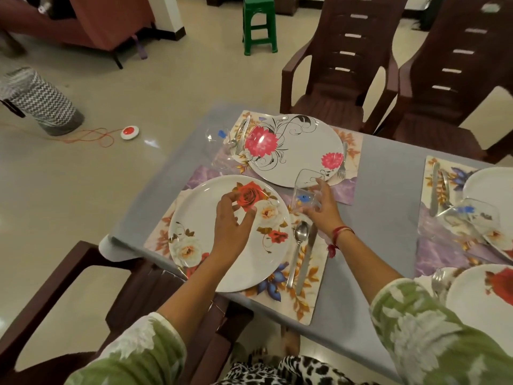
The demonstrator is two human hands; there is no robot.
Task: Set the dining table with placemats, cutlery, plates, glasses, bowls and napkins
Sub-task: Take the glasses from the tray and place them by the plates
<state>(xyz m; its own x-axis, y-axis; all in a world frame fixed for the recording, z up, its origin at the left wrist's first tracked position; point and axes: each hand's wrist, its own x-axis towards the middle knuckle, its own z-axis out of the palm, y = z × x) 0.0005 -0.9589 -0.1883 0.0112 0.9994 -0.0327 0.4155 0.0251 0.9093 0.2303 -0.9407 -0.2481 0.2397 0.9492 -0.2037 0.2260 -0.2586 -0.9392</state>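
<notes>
A: Where was the glass [304, 190]?
B: Your right hand [322, 209] gripped it, fingers curled round it. It was tilted, just beyond the spoon [298, 245] and knife [306, 259] on the near placemat [308, 295]. Couldn't tell if its base touched down.
A: And the other one?
B: Your left hand [231, 226] hung over the rose plate [200, 207], fingers loosely curled, holding nothing.

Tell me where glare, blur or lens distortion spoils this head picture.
Head view: a white glare spot sits on the pink flower of the far plate, another on the floor. Head view: the wide lens bows the table edge and tilts the chairs outward. Head view: the clear glass in the right hand has faint edges, hard to trace.
</notes>
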